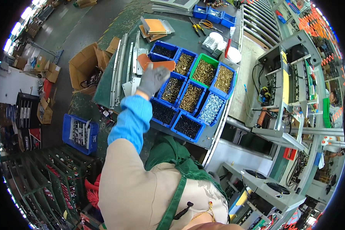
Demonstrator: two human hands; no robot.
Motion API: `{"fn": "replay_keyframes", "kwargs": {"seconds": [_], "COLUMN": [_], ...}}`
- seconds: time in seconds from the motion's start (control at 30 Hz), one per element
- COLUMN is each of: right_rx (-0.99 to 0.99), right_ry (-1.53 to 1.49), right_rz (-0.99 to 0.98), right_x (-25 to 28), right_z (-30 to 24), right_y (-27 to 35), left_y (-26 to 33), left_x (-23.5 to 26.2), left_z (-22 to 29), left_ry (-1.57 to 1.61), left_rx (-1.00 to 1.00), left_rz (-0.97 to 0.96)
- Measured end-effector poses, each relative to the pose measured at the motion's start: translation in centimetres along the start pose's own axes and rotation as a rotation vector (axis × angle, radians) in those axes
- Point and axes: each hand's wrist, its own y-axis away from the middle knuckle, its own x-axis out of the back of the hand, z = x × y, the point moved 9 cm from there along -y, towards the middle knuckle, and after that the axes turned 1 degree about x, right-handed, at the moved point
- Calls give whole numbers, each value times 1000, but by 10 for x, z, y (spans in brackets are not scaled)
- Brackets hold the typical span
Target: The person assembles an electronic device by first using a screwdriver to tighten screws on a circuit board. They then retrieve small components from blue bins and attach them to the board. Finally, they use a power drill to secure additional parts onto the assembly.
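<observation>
My left hand (154,79), in a grey glove below a blue sleeve cover, reaches over the left side of a group of blue parts bins. Its fingers look apart. Right at the fingertips is an orange-brown flat piece (163,65) lying across a bin; whether they touch, I cannot tell. Beside the hand is a blue bin of brass-coloured screws (172,90). Another bin holds black screws (163,113). A dark grey shape (214,176) at the right of my green apron may be my gloved right hand, its fingers hidden.
Long metal strips (119,73) lie left of the bins. Orange sheets (155,26), pliers (196,27) and a red-handled brush (229,44) are farther back. An open metal cabinet (283,84) stands at the right. A cardboard box (82,69) is beyond the table's left edge.
</observation>
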Motion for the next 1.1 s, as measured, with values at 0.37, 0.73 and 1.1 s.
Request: {"fn": "replay_keyframes", "kwargs": {"seconds": [0.37, 0.73, 1.1], "right_rx": [-320, -159, 226], "right_ry": [-256, -115, -322], "right_rz": [-7, 24, -79], "right_x": [10, 17, 11], "right_z": [-71, -100, -247], "right_y": [20, 17, -6], "left_y": [-66, -77, 81], "left_x": [-20, -10, -155], "left_z": [70, 35, -77], "left_ry": [-1988, -2704, -1716], "left_rx": [-278, -374, -350], "left_rz": [238, 267, -456]}}
